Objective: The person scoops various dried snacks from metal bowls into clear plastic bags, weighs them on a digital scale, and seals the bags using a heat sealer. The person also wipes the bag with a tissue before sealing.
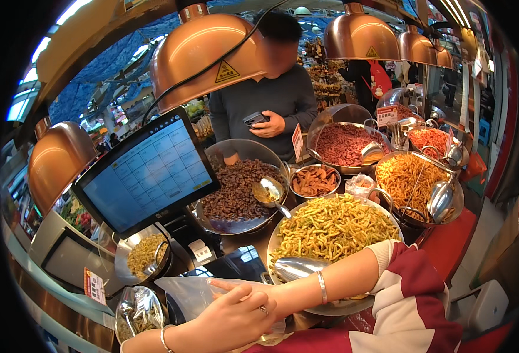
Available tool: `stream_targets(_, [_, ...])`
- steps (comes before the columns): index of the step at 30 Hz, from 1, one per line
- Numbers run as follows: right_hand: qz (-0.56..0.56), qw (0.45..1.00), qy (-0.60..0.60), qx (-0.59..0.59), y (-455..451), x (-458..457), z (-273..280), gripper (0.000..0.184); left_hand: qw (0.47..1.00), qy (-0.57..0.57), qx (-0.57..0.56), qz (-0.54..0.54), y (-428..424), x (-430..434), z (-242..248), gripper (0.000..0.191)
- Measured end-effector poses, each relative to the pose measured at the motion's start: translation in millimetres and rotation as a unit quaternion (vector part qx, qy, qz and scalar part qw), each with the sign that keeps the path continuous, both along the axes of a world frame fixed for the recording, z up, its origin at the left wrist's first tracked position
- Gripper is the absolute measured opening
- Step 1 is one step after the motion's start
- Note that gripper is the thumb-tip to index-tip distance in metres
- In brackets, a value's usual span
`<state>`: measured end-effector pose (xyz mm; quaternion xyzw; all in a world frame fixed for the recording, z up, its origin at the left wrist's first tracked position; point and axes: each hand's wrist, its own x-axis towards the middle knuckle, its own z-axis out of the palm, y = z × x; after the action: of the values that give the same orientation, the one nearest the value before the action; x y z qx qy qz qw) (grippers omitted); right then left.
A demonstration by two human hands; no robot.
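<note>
My left hand [237, 315], with a ring and a bracelet at the wrist, crosses in front of my right hand [264, 293] at the lower centre. A translucent plastic bag [189, 293] lies under and around both hands; its top spreads out to the left. One finger of my right hand reaches left over the bag. My left fingers are curled, and whether they pinch the bag is hidden. Beyond my right forearm stands a large bowl of yellow-green fried strips [339, 225], with a metal scoop [301, 267] lying at its near edge.
A touchscreen terminal [149, 172] stands at left, near copper heat lamps [211, 57]. Bowls of dark snacks [237, 185], red pieces [343, 143] and orange strips [409, 181] stand beyond. A person [264, 101] across the counter holds a phone [256, 119]. A covered bowl [139, 309] stands lower left.
</note>
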<state>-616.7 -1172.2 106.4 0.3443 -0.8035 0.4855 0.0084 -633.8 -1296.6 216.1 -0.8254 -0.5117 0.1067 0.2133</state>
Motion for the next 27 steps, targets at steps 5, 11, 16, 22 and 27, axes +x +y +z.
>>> stream_targets(5, [-0.043, 0.985, 0.152, 0.063, 10.1, 2.6, 6.6, 0.035, 0.999, 0.004, 0.014, 0.032, -8.1, 2.2, 12.2, 0.016])
stream_targets(11, [-0.073, 0.938, 0.267, 0.207, 16.9, 2.9, 6.6, 0.029, 0.994, -0.065, -0.001, 0.091, -12.3, -1.7, 15.5, 0.013])
stream_targets(16, [-0.11, 0.892, 0.342, 0.274, 24.3, 0.0, 10.2, 0.015, 0.964, -0.22, 0.021, 0.146, -20.7, -12.5, 9.4, 0.01])
stream_targets(22, [-0.064, 0.983, 0.167, 0.041, 34.7, 14.9, 35.5, 0.01, 0.916, -0.376, 0.015, 0.138, -25.1, -55.6, -6.0, 0.029])
stream_targets(27, [-0.224, 0.936, 0.253, -0.101, 81.6, -4.5, 46.9, 0.015, 0.888, -0.381, 0.09, 0.241, -58.1, -76.2, -3.9, 0.029])
